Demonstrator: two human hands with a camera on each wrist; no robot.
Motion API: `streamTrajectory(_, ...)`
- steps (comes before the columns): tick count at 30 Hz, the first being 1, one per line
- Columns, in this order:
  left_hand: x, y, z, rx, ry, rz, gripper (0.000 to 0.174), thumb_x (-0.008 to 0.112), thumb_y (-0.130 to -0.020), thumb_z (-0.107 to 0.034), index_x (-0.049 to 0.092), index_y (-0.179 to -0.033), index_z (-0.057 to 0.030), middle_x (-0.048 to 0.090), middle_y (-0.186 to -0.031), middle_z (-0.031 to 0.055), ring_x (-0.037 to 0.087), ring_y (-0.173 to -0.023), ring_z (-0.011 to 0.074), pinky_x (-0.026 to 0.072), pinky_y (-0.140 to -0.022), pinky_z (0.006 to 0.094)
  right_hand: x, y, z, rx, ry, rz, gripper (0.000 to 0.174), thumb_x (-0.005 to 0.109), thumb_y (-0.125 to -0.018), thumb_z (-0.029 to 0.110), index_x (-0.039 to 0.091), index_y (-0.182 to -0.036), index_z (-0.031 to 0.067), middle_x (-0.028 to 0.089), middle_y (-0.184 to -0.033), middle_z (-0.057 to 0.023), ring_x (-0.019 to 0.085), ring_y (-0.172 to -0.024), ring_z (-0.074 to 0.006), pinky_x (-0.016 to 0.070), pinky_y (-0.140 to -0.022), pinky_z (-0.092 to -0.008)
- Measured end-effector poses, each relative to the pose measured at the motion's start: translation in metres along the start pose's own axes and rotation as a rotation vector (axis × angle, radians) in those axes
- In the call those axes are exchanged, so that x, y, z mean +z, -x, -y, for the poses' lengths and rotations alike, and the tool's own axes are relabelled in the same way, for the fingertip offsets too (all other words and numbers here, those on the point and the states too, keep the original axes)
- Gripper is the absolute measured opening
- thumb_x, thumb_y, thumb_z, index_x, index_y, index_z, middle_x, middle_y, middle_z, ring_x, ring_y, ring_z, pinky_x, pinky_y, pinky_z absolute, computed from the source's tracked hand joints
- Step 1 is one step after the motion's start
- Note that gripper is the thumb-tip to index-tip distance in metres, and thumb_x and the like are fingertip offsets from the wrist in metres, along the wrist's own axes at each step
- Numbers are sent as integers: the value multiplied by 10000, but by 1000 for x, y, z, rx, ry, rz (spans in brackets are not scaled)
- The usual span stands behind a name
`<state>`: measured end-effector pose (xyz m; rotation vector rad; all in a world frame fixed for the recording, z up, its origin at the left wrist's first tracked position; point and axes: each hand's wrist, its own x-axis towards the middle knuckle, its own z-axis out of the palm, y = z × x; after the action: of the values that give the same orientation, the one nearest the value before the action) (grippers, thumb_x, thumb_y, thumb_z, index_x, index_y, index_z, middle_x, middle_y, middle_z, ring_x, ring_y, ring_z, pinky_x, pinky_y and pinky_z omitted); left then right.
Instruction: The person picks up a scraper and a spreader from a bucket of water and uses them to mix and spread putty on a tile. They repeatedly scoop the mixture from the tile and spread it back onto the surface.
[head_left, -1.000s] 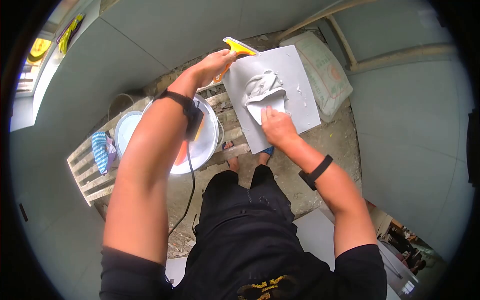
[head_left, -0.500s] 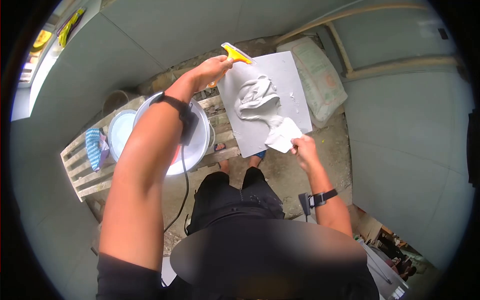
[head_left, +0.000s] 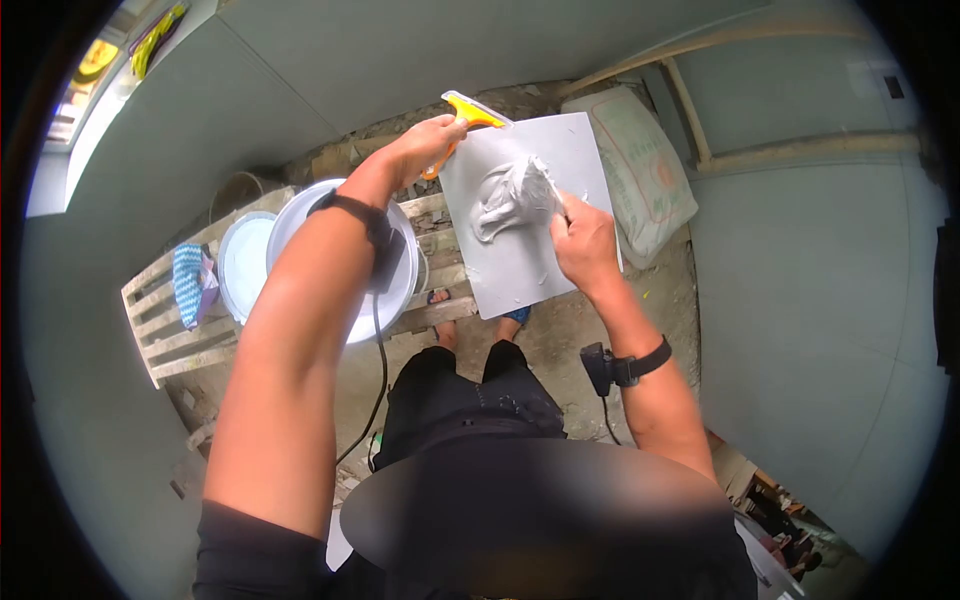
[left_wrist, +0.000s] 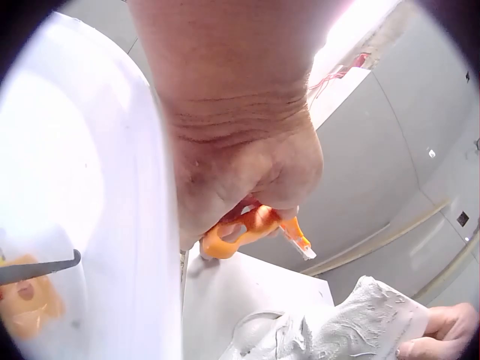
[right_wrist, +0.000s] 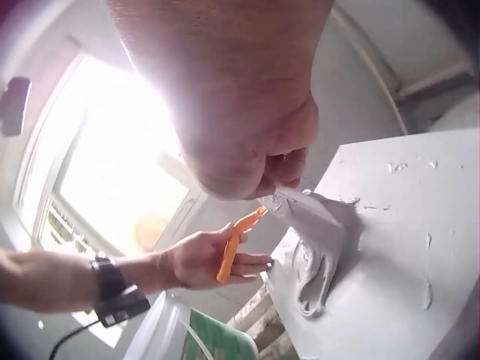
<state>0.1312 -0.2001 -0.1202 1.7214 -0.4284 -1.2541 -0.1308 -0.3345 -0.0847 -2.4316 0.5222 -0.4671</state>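
Observation:
A grey board carries a heap of pale wet paste. Over the heap's right side, my right hand pinches a flat white scraper whose face is coated with paste. At the board's upper left corner my left hand holds a yellow-orange tool with a long narrow blade. Seen from the right wrist, the left hand's thumb lies by the orange handle, with the other fingers extended towards the board's edge.
Left of the board, a white bucket and a pale round lid or tub are on a slatted wooden pallet, beside a blue-and-white patterned cloth. A filled sack lies to the right, near grey walls.
My right hand went down to the board's lower right edge, then back up to the heap. Paste drawn out there is now gathered higher. My left hand has kept its hold.

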Motion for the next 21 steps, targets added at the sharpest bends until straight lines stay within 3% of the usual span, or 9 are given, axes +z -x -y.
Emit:
streamTrajectory(1, -1, -1, 0, 11, -28, -5, 369, 459, -1075, -426, 585, -1144, -87, 528, -985, 8, 480, -878, 119, 426, -763, 287, -2, -1, 5, -188, 127, -34, 148, 600, -797, 17, 661, -925, -27, 676, -800, -167, 690, -741, -275, 537, -630, -466)
streamTrajectory(2, -2, -2, 0, 20, -56, -9, 370, 458, -1075, -429, 584, -1140, -87, 529, -977, 7, 481, -872, 118, 424, -755, 286, 0, 0, 3, -323, 239, 46, 426, 610, -779, 5, 666, -1201, -20, 721, -1046, -221, 698, -836, -332, 574, -744, -428)
streamTrajectory(5, 0, 0, -4, 1, -70, -13, 372, 456, -1074, -431, 586, -1129, -86, 533, -955, 6, 478, -864, 117, 419, -745, 294, 49, 32, -15, -301, 600, 453, 358, 581, -792, 40, 652, -1135, -35, 698, -1020, -236, 680, -822, -357, 574, -775, -429)
streamTrajectory(8, 2, -2, -7, -12, -77, -21, 378, 460, -1070, -430, 596, -1118, -80, 548, -961, 14, 489, -874, 125, 426, -754, 313, 32, 38, -10, -350, 608, 701, 215, 557, -816, 68, 633, -995, -22, 677, -886, -229, 660, -799, -377, 562, -755, -449)
streamTrajectory(11, 4, -2, -2, 65, -92, -50, 379, 473, -1063, -422, 610, -1106, -72, 570, -986, 23, 511, -891, 143, 437, -779, 332, -13, 7, -5, -375, 465, 694, 113, 553, -820, 66, 598, -908, 11, 654, -787, -191, 659, -792, -365, 546, -713, -463)
streamTrajectory(12, 5, -1, 1, 97, -91, -68, 377, 478, -1060, -419, 615, -1103, -69, 578, -995, 26, 519, -897, 150, 440, -789, 337, -22, -6, 3, -396, 449, 584, 110, 546, -832, 65, 602, -912, 14, 650, -751, -181, 660, -792, -368, 530, -694, -473)
streamTrajectory(15, 5, 9, -8, 24, -109, -61, 368, 497, -1047, -406, 620, -1105, -64, 592, -1008, 37, 532, -903, 159, 446, -805, 340, 0, -40, -7, -522, 464, 463, 72, 557, -806, 63, 610, -833, 23, 688, -788, -178, 681, -777, -330, 569, -715, -440)
streamTrajectory(17, 1, -8, 1, 93, -119, -38, 376, 496, -1040, -409, 618, -1109, -60, 593, -985, 39, 530, -898, 154, 450, -791, 341, 36, -10, -29, -453, 552, 562, 108, 552, -813, 65, 613, -884, 12, 676, -864, -193, 681, -803, -320, 570, -743, -455)
streamTrajectory(21, 3, -3, -1, 61, -132, -57, 354, 498, -1042, -386, 619, -1106, -60, 590, -977, 33, 530, -897, 145, 450, -786, 332, 3, 5, -33, -458, 375, 633, 105, 559, -836, 63, 641, -877, 12, 654, -776, -187, 660, -766, -332, 544, -686, -448)
